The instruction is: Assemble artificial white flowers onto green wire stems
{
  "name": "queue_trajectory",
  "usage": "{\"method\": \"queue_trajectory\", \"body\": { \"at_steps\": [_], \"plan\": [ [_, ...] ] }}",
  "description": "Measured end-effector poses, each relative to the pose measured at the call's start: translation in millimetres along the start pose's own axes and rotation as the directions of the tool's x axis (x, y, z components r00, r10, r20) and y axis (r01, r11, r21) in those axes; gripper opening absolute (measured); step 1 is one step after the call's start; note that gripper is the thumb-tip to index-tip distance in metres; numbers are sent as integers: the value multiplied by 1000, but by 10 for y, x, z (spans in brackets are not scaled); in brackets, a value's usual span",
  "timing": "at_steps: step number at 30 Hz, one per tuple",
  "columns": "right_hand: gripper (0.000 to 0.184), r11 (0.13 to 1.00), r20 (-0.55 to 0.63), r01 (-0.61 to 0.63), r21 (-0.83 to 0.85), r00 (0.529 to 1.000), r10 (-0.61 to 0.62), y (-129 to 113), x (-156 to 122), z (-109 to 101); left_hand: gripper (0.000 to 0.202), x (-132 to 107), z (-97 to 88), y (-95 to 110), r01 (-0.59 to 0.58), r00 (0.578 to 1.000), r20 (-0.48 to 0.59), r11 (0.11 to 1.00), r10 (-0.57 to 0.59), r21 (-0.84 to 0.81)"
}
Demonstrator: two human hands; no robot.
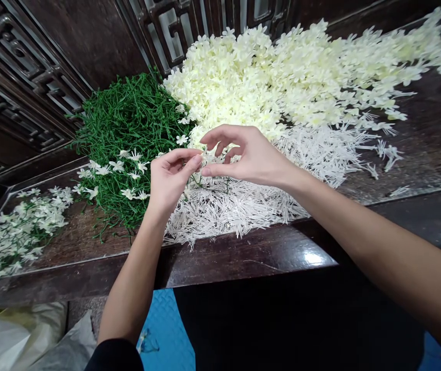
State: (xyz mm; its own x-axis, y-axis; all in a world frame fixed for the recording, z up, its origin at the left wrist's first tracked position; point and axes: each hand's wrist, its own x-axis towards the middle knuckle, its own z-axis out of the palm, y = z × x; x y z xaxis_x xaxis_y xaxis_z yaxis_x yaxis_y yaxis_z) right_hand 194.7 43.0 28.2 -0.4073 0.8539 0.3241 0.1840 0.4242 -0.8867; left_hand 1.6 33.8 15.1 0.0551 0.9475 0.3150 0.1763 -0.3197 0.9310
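My left hand is closed in a pinch, thumb and forefinger together around a thin green plastic stem, whose branches show just below the fingers. Its upper tip at the fingertips is too small to make out. Facing it, my right hand has curved fingers held apart from the thumb, with nothing visible between them. Beneath both hands lies a heap of white stamen pieces. Behind them rises a pile of cream artificial flower heads. Green plastic stems are heaped to the left, several white-flowered sprigs resting on them.
More assembled white flower sprigs lie at the far left of the dark wooden bench. A carved wooden panel stands behind. Pale bags and a blue mat are below the bench edge.
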Motion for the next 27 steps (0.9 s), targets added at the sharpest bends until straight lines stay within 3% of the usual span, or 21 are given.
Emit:
{"method": "queue_trajectory", "body": {
  "at_steps": [4,9,16,27],
  "plan": [
    [31,994,-4,26,-103,1000,-27,24,-2,37,17,-2,-4,-7,-23,999,25,1000,23,7],
    [17,997,0,33,-70,999,-33,35,6,57,19,-7,-13,-19,-16,999,38,999,15,34],
    [18,997,0,-24,-75,1000,24,-33,13,18,14,4,-15,19,-29,999,27,999,28,19],
    [17,994,31,-4,-110,999,7,-29,8,6,10,-17,20,60,-72,995,73,993,65,98]
  ]
}}
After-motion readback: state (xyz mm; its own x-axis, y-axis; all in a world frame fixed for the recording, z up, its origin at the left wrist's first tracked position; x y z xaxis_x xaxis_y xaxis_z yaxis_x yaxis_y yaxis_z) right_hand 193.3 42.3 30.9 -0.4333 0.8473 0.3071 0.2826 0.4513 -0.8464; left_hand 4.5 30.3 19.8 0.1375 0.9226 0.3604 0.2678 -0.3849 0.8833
